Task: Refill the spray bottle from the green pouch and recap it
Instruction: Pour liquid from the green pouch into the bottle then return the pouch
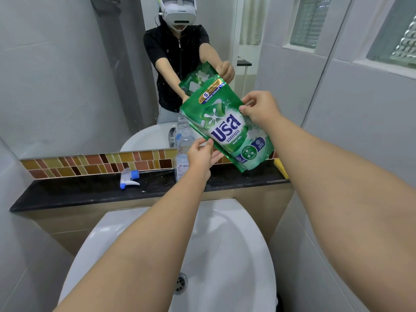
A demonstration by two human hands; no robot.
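- Both hands hold the green pouch (227,129) in the air over the black ledge (90,192), in front of the mirror (67,75).
- Pouch is tilted, top leaning toward the mirror and to the left, printed front facing the camera; bottom corner hangs just above the ledge near a yellow item (281,168) at the right end.
- Left hand (201,155): closed on the pouch's lower left edge, thumb on the front, fingers behind.
- Right hand (258,109): pinching the pouch's right edge, thumb and fingertips on the front face.
- Whether the pouch is torn open cannot be told; the top edge looks intact from this angle.
- Spray bottle (183,152): clear, upright on the ledge, uncapped, partly hidden behind the left hand and the pouch. Liquid level not readable.
- Spray head (128,178): white with blue nozzle and collar, lying on its side on the ledge, well left of the bottle, apart from it.
- White sink (225,244) sits below the ledge, drain (181,283) visible between the forearms.
- Brown and amber tile strip (94,163) runs between ledge and mirror.
- Mirror shows the person's reflection holding the pouch, plus the basin and faucet reflected.
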